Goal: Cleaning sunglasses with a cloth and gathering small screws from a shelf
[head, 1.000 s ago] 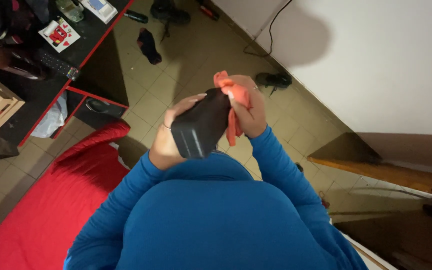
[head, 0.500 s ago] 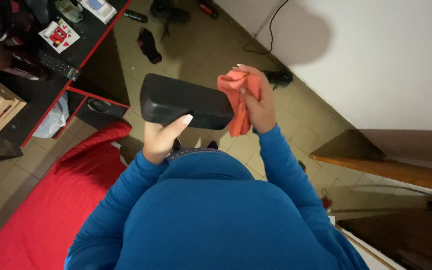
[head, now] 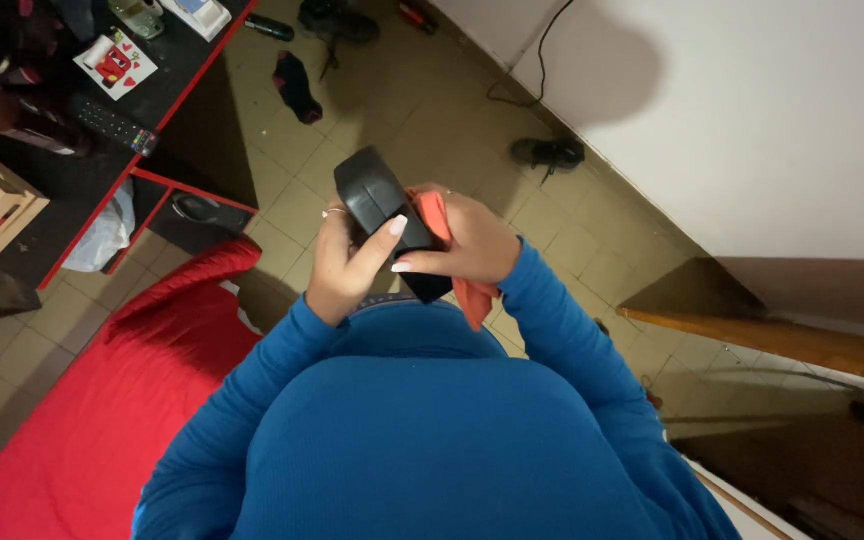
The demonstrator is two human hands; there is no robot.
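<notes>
A black oblong case (head: pixel 384 215) with rounded corners is held up in front of the person's chest, tilted so its far end points away toward the floor tiles. The left hand (head: pixel 344 262) grips it from the left side, fingers wrapped under and the thumb laid across its top face; a thin ring shows on 1 finger. The right hand (head: pixel 464 243) grasps the case from the right, with an orange cloth (head: pixel 452 255) pinched between its palm and the case's side. The cloth's loose end hangs below that hand, just over the blue sleeve (head: pixel 552 320).

Beyond the hands lies a tiled floor (head: pixel 402 110). Far past the right hand, near the white wall (head: pixel 782 110), sits a dark shoe (head: pixel 547 153), and a black cable (head: pixel 542 50) runs down the wall to the floor. Ahead of the left hand a dark sock (head: pixel 295 85) lies on the tiles. Well to the left of the left hand stands a black desk with a red edge (head: pixel 167 95), carrying a remote control (head: pixel 112 124) and a card with red hearts (head: pixel 115 63). Below and left of the left hand spreads a red bed cover (head: pixel 102 410). To the right of the right hand, lower down, runs a wooden ledge (head: pixel 772 345).
</notes>
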